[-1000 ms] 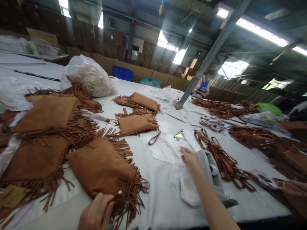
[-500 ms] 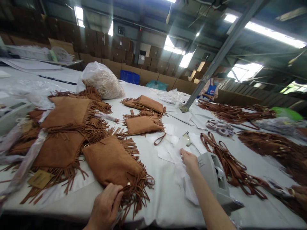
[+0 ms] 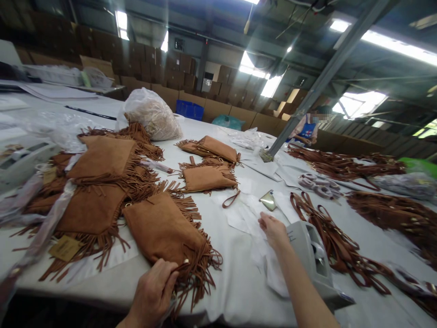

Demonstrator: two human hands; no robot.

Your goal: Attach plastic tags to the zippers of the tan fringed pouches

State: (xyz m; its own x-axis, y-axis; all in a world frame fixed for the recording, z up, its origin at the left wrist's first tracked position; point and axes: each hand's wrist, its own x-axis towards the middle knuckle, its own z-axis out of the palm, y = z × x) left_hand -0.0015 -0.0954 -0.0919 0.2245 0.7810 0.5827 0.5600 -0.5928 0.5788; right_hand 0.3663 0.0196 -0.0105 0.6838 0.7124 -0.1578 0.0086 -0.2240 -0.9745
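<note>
My left hand (image 3: 154,288) is closed on the near corner of a tan suede fringed bag (image 3: 164,228) lying on the table. Its fingers pinch the bag's edge beside a small metal fitting. My right hand (image 3: 273,229) reaches over white tissue sheets (image 3: 246,218), its fingers loosely curled and slightly apart, with nothing visible in them. Just beyond its fingertips lies a small shiny triangular piece (image 3: 268,200). Close by the right wrist stands a grey tape dispenser (image 3: 307,250). Two tan pouches (image 3: 209,177) lie farther back, one with a wrist loop (image 3: 231,199).
More fringed bags (image 3: 99,159) are piled at left, near a second dispenser (image 3: 27,159). Brown straps (image 3: 331,232) and fringed pieces (image 3: 392,218) cover the right side. A stuffed plastic bag (image 3: 150,114) and a slanted metal post (image 3: 317,86) stand behind. A person (image 3: 305,130) works at the far side.
The shiny piece, blurred and tilted near my right fingertips before, now lies flat and clear of them. My left hand keeps its hold on the bag. The view has shifted slightly left.
</note>
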